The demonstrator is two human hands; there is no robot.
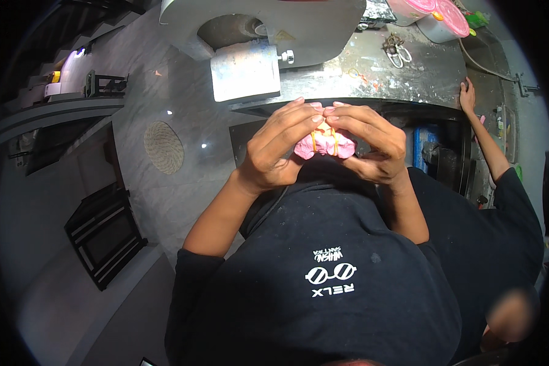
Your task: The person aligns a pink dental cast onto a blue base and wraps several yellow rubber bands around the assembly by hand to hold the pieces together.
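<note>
Both my hands hold a pink, lumpy plaster dental model [305, 148] in front of my chest. Two orange rubber bands [336, 141] run around it, and a pale yellowish part shows between them. My left hand [277, 143] curls over its left side, fingertips at the top. On the opposite side my right hand [375, 141] grips it, thumb low and fingers bent over the top edge. The fingertips of the two hands almost meet above the model. Fingers cover its upper part and both ends.
Ahead stands a grey machine [323, 36] with a flat, stained metal table [244, 72] and a knob. White-handled scissors [399, 56] and scraps lie on the bench [433, 76]. Pink-lidded tubs [442, 27] stand far right. Another person's hand [468, 96] rests on the bench's right edge.
</note>
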